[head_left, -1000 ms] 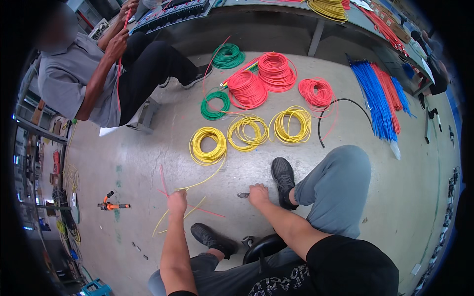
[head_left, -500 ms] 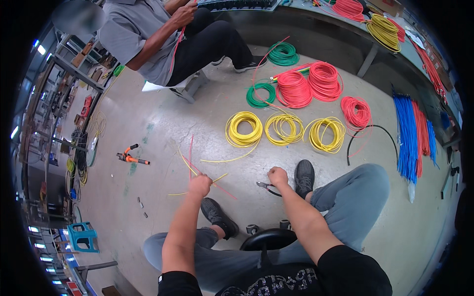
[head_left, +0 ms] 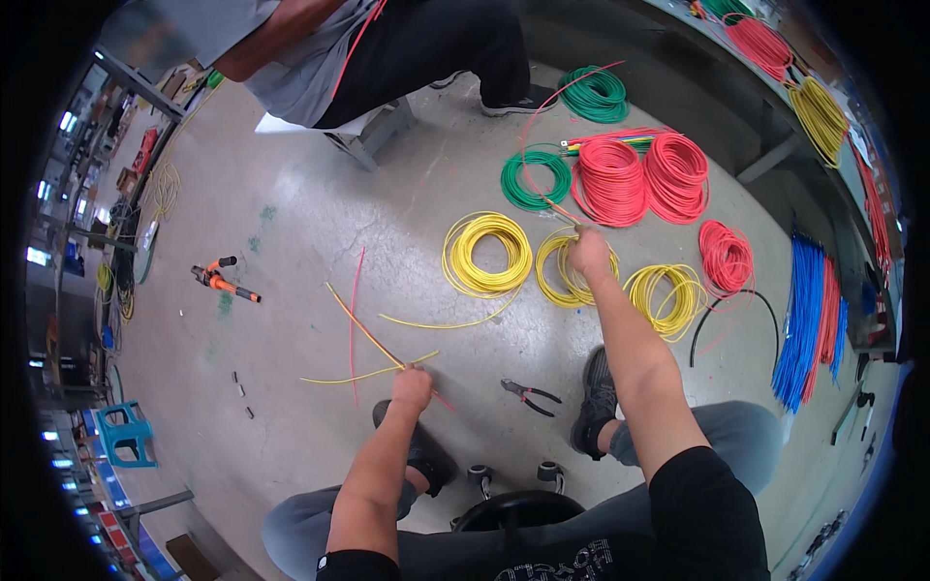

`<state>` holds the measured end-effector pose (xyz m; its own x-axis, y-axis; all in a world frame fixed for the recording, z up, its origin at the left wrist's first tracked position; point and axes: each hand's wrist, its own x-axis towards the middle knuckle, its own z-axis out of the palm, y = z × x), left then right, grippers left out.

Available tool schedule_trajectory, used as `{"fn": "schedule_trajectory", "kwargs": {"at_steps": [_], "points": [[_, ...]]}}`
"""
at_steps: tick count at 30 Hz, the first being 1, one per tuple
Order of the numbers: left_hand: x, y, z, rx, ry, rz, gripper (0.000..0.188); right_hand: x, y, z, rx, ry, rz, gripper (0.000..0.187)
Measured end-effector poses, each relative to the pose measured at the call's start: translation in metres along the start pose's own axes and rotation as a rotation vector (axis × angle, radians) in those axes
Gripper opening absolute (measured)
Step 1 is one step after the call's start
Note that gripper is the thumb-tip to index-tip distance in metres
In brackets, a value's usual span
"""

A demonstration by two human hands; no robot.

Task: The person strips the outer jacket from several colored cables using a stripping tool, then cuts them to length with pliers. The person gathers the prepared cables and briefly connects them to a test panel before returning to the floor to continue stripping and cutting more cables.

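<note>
My left hand (head_left: 413,387) is closed around a thin yellow wire and a red wire (head_left: 366,331) that slant across the floor, a red end showing past the fist. Crossing them lie a loose yellow wire (head_left: 334,379) and a straight red wire (head_left: 357,290). My right hand (head_left: 589,254) is over the middle yellow coil (head_left: 545,276), fingers closed at the end of a thin red wire (head_left: 524,145) that runs up over the green coil (head_left: 536,182). Its fingertips are partly hidden. Black-handled cutting pliers (head_left: 529,395) lie between my shoes.
Other yellow coils (head_left: 463,254) and red coils (head_left: 608,184) sit on the floor. An orange tool (head_left: 228,283) lies at left, a teal stool (head_left: 124,434) below it. A seated person (head_left: 426,53) is across from me; blue wire bundles (head_left: 802,310) lie at right, near a workbench (head_left: 736,68).
My right hand has left the pliers and reached forward to the middle yellow coil and the red wire's end. My left hand has shifted slightly, still on its wires. The view has tilted.
</note>
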<state>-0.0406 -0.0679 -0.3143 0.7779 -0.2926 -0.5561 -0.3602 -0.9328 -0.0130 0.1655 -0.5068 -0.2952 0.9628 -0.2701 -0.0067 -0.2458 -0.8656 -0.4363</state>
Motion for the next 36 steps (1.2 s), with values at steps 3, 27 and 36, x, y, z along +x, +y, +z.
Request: {"fn": "schedule_trajectory", "kwargs": {"at_steps": [3, 27, 36], "points": [[0.014, 0.006, 0.003, -0.003, 0.031, -0.009, 0.016, 0.043, 0.013, 0.015, -0.123, -0.017, -0.038, 0.038], [0.103, 0.248, -0.254, -0.586, 0.326, 0.463, 0.028, 0.017, 0.064, -0.223, -0.316, -0.635, -0.72, 0.025], [0.068, 0.278, -0.272, -0.564, 0.61, 0.323, 0.017, -0.049, 0.063, -0.178, 1.371, -0.497, 0.634, 0.04]]}}
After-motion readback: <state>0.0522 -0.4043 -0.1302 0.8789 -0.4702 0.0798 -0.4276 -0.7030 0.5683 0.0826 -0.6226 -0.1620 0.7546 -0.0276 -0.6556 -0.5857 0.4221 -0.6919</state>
